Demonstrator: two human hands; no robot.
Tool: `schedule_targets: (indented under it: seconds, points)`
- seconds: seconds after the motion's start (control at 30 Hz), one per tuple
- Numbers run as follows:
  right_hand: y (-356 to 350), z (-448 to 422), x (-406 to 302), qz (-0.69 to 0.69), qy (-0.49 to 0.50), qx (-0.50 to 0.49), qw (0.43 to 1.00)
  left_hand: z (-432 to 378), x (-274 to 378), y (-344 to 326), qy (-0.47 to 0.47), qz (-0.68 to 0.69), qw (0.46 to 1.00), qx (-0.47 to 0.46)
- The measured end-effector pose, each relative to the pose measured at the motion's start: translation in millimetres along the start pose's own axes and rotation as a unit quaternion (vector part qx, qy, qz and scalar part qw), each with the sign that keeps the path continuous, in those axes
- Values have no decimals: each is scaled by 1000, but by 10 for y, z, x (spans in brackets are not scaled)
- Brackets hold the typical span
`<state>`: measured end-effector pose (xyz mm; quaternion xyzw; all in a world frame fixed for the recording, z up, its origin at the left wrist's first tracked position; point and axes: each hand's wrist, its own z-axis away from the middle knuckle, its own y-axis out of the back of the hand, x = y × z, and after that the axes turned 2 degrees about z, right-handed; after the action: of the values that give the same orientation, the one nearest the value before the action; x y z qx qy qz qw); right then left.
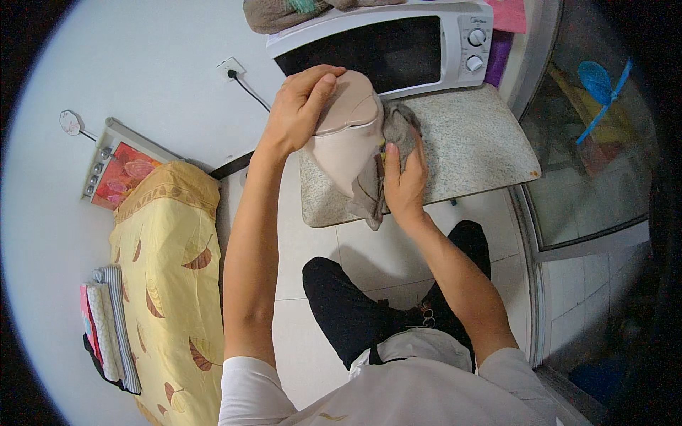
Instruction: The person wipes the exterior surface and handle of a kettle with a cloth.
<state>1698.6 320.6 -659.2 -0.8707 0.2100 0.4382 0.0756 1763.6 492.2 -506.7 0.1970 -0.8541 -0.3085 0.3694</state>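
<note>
My left hand grips the upper left edge of a beige, smooth-surfaced bag or pouch with a paler lower part, held above a speckled tabletop. A bunched grey cloth lies against the item's right side, with my right hand closed around its lower part. Thin grey-brown fabric hangs below, between the beige item and my right hand, past the table's near edge. What kind of item the beige one is, I cannot tell for certain.
A white Midea microwave oven stands at the table's back, with grey cloth on top. At left, a yellow leaf-patterned cover drapes over something bulky, beside folded textiles. A black plug sits in the wall socket. A glass door is at right.
</note>
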Motion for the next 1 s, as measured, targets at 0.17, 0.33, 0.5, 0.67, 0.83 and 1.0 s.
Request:
schedule_targets:
  seconds: [0.17,0.33,0.5,0.67,0.83,1.0]
  points:
    - [179,-116,47,33,-201,-121,972,24,27,-118,68,9,995,66]
    - [80,-427,-86,-76,73,41,994,106,85,-219,131,-85,977,144]
    - [150,-345,-173,-2,63,-18,998,172,284,-237,174,-163,956,169]
    - [124,191,-345,56,149,-19,987,194,240,-229,170,-175,954,176]
    - [-17,-253,-277,-34,13,25,999,202,273,-167,163,-203,955,142]
    - [-18,-359,-80,-71,-10,39,997,114,215,-204,190,-236,948,100]
